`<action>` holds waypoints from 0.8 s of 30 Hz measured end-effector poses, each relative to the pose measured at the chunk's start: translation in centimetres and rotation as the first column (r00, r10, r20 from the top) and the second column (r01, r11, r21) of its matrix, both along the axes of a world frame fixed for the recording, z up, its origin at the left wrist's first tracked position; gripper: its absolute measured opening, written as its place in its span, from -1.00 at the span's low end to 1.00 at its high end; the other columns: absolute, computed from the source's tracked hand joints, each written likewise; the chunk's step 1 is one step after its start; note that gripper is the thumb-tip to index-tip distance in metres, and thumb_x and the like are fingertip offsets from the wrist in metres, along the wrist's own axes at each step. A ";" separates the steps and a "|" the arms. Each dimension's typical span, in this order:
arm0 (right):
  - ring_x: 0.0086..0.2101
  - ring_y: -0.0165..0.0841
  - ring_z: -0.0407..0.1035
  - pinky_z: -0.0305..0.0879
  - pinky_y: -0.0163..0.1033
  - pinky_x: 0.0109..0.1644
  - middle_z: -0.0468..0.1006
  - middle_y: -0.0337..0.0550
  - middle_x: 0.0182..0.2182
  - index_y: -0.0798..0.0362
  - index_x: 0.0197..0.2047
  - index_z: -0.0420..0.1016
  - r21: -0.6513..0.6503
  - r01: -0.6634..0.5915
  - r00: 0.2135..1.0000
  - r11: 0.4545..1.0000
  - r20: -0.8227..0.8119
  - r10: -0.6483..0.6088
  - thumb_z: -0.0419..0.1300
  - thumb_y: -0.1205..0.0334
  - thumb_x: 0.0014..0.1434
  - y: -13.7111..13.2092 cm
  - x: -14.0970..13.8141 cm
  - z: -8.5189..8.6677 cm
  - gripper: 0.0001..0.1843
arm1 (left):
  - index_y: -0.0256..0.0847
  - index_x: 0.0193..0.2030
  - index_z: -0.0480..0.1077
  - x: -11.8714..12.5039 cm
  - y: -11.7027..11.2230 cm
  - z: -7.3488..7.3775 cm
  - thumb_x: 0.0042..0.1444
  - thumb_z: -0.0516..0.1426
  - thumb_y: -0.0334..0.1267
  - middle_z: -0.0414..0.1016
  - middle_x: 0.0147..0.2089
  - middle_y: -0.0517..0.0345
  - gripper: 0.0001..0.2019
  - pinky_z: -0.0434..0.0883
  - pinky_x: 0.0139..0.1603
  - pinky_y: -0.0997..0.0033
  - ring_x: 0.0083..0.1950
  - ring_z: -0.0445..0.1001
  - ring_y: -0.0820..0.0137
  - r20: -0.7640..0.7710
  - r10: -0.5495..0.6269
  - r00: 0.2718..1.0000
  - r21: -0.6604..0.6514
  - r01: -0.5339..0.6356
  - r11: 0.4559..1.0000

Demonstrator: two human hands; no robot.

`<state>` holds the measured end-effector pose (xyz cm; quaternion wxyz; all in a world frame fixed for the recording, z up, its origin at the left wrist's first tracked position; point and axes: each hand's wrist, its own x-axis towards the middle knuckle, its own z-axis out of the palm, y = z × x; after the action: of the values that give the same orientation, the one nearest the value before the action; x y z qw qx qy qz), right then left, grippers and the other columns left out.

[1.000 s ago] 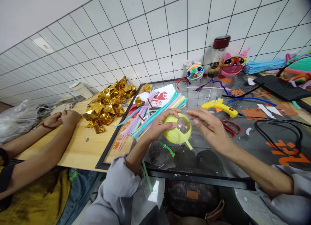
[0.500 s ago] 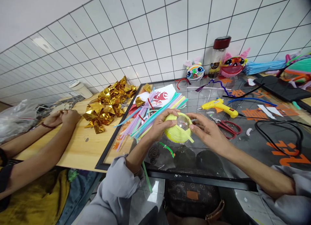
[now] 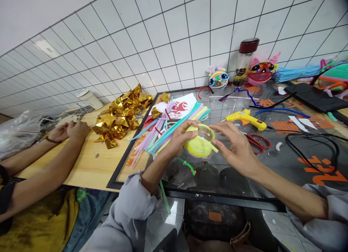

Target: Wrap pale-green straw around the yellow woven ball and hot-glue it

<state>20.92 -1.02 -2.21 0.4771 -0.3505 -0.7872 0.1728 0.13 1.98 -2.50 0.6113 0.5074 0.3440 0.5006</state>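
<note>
pinching the ball (image 3: 199, 147) by its left rim with the left hand (image 3: 179, 137), over the tabletop (image 3: 212, 187) near the front edge; touching its right side with the right hand (image 3: 237, 145), spread. probably light, soft outside, stiffer within; best held by the rim. farther back, a glue gun (image 3: 244, 117).

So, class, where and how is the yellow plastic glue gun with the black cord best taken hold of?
Probably by the handle of the yellow plastic glue gun, coming from the right with the right hand, the nearer one. The gun lies flat, its handle pointing right and its narrow nozzle left, so this grip should keep fingers off the tip.
</note>
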 end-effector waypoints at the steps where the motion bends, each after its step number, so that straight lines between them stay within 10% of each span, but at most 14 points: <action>1: 0.00 -0.16 0.44 0.45 -0.01 0.06 0.51 0.01 -0.02 0.00 0.14 0.47 0.059 -0.012 1.000 0.998 -0.012 0.012 0.18 0.28 0.30 -0.1 -0.1 0.1 -0.65 | -0.15 -0.24 0.46 0.0 0.0 0.0 -0.13 0.34 -0.22 0.51 0.11 0.14 -0.72 0.33 0.01 0.34 0.11 0.47 0.21 0.001 0.002 1.000 -0.002 -0.002 1.000; 8: -0.23 -0.28 0.48 0.46 -0.16 -0.18 0.53 -0.09 -0.24 0.01 0.01 0.55 0.302 -0.056 0.996 0.952 -0.049 0.074 0.26 0.40 0.23 -1.0 -0.4 1.0 -0.72 | -0.16 -0.24 0.46 0.0 -0.1 0.0 -0.11 0.33 -0.22 0.51 0.12 0.15 -0.73 0.32 0.07 0.32 0.19 0.43 0.18 -0.026 0.012 1.000 0.021 -0.011 1.000; 24: -0.26 -0.36 0.49 0.44 -0.25 -0.24 0.54 -0.14 -0.27 -0.01 -0.07 0.56 0.264 -0.084 0.989 0.961 -0.092 0.112 0.20 0.50 0.25 -1.0 -0.3 0.7 -0.73 | -0.16 -0.23 0.44 0.0 -0.3 0.3 -0.09 0.32 -0.21 0.51 0.14 0.12 -0.74 0.33 0.10 0.30 0.13 0.45 0.21 -0.048 0.014 0.999 0.036 -0.012 0.999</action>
<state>20.59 -2.00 -1.48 0.5509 -0.2362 -0.7928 0.1102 0.18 1.65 -2.24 0.5902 0.5279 0.3531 0.4983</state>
